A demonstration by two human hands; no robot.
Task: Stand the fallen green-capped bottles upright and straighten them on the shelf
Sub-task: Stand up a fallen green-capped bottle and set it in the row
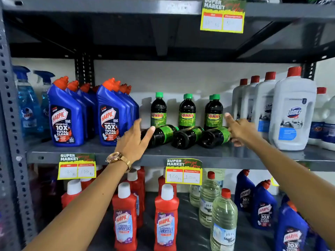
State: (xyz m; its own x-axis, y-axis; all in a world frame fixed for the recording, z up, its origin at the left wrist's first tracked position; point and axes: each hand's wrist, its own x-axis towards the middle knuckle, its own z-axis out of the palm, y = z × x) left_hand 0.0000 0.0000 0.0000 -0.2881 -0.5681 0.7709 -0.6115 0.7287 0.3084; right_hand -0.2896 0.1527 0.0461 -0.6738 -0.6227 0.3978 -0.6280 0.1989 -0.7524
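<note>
Three fallen bottles fill the shelf front, hemmed between Harpic bottles and white jugs

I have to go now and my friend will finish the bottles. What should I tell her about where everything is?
Left hand: open, reaching at the leftmost fallen bottle, fingers by its base, no grip yet.
Right hand: open, by the rightmost fallen bottle, not gripping it.
Three green-capped bottles lie on their sides at the front of the middle shelf, bases facing out; the middle one is untouched.
Behind them, more green-capped bottles stand upright in three spots.
Done: nothing stood up yet.
Left: stand all three fallen bottles up, then line them up with the standing ones.
</note>
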